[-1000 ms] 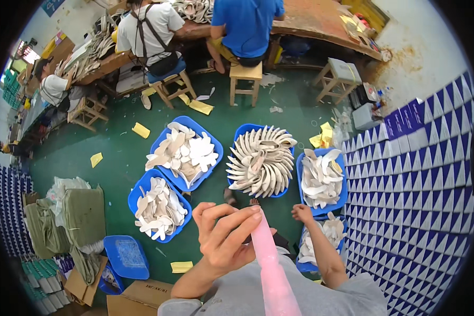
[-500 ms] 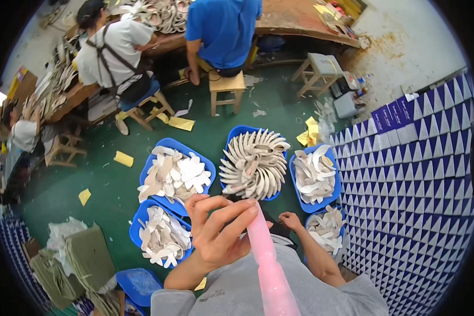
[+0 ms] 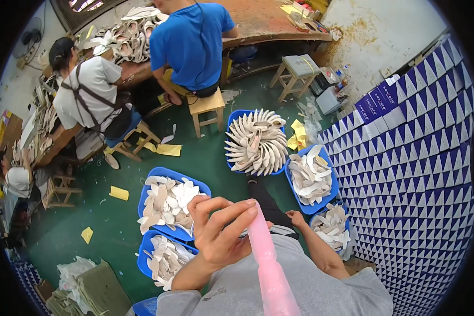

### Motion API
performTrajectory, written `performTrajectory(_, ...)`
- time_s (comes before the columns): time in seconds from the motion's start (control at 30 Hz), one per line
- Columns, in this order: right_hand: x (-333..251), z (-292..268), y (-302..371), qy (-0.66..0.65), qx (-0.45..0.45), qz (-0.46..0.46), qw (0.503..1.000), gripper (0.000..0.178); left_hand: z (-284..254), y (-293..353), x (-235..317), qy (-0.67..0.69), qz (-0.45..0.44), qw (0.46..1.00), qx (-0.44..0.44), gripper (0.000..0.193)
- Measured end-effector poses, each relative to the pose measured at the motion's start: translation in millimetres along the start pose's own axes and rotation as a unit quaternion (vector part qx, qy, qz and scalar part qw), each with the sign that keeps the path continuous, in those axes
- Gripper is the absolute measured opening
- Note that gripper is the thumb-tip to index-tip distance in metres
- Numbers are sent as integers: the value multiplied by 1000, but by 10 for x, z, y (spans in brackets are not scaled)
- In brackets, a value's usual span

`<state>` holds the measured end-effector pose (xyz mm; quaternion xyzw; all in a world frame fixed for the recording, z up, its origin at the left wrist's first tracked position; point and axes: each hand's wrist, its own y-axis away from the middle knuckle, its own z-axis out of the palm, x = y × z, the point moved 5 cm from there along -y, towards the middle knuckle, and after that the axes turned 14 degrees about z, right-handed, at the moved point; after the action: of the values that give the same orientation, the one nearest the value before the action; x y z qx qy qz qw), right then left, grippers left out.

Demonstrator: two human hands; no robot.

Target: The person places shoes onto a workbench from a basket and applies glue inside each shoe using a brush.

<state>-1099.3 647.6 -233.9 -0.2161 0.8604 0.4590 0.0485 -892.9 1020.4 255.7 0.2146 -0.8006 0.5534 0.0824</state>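
My left hand [image 3: 221,231] is raised close in front of me. Its fingertips are closed round the upper end of a pink, translucent, narrow-waisted tube [image 3: 271,263], whose lower end runs out of view. Low at my right side hangs my right hand [image 3: 296,218], fingers loosely curled, with nothing visible in it. Ahead, a dark-trousered leg of mine [image 3: 266,203] reaches a blue tub of pale shoes [image 3: 255,142] arranged in a spiral. Beyond my right hand is a blue tub [image 3: 332,195] of white, sole-shaped pieces [image 3: 312,174].
More blue tubs of pale pieces [image 3: 168,203] stand at my left. Stacked purple-and-white boxes [image 3: 400,174] wall off the right. Co-workers [image 3: 189,47] sit on wooden stools [image 3: 206,108] at a long bench [image 3: 268,21]. Yellow paper [image 3: 168,150] lies on the green floor [image 3: 110,168].
The tub of shoes has slid forward past the neighbouring tubs, and my leg now stretches out to it. My view has swung somewhat to the right. My left hand still holds the pink tube.
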Motion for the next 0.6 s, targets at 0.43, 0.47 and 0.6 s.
performTrajectory(0.43,-502,-856,-1497,38,-8,27,999,37,1695,-1063,-778,-62,0,998,-3,53)
performTrajectory(0.47,-414,-1019,-1734,76,-30,8,997,33,1923,-1234,-914,-64,-3,998,-1,53)
performTrajectory(0.6,-347,-1821,-2220,93,-41,-40,994,26,2746,-1745,-1274,-86,7,996,27,50)
